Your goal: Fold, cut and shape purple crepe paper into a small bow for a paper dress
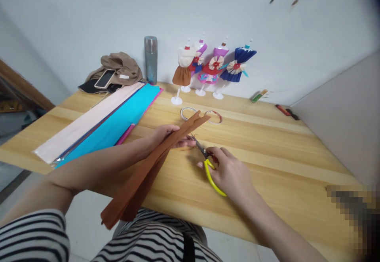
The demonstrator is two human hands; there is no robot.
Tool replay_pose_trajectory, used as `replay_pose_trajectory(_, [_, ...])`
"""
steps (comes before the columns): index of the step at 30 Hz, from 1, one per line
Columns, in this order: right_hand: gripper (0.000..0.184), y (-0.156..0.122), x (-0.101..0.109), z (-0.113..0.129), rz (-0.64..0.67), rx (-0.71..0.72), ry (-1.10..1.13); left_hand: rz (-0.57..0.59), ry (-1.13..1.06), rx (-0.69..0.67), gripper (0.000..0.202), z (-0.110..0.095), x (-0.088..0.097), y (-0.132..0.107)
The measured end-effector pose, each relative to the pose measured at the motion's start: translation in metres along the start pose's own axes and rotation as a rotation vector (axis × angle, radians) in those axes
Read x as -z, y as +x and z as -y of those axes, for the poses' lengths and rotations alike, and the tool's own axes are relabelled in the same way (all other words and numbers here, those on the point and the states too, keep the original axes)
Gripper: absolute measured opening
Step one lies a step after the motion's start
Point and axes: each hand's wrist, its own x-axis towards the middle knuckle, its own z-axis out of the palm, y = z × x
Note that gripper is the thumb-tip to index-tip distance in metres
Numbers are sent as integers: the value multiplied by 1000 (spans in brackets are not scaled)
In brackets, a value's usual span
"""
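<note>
My left hand is closed round a long folded strip of brown crepe paper, thumb on top and fingertips showing past its right side. The strip runs slantwise from the table's middle down over its front edge. In my right hand are scissors with yellow handles. Their dark blades point up and left, close to the fingertips of my left hand and the strip's edge. Just beyond the strip's far end lie a white tape roll and a reddish tape roll.
Mini dress forms in paper outfits stand along the wall. Flat blue paper and pale pink paper lie at left. Behind them are a thermos, brown cloth and a phone. A red-and-black item sits at back right.
</note>
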Motion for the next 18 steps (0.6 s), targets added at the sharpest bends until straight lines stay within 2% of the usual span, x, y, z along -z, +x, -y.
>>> replay_pose_trajectory(5, [33, -5, -2, -4, -86, 42, -211, -47, -53, 32, 43, -3, -7, -7])
replay_pose_trajectory(9, [34, -4, 5, -23, -69, -55, -196, -149, 17, -62, 44, -13, -8, -12])
replay_pose_trajectory(11, [34, -2, 11, -41, -3, -162, -167, -199, 45, -151, 46, -20, -7, -13])
replay_pose_trajectory(14, [42, 3, 18, -75, 170, -306, -221, -257, 45, -250, 44, -33, -13, -16])
replay_pose_trajectory(17, [54, 9, 22, -107, 326, -315, -242, -336, 22, -390, 42, -44, -30, -21])
replay_pose_trajectory(18, [55, 11, 23, -113, 365, -305, -224, -331, 23, -398, 41, -46, -36, -22])
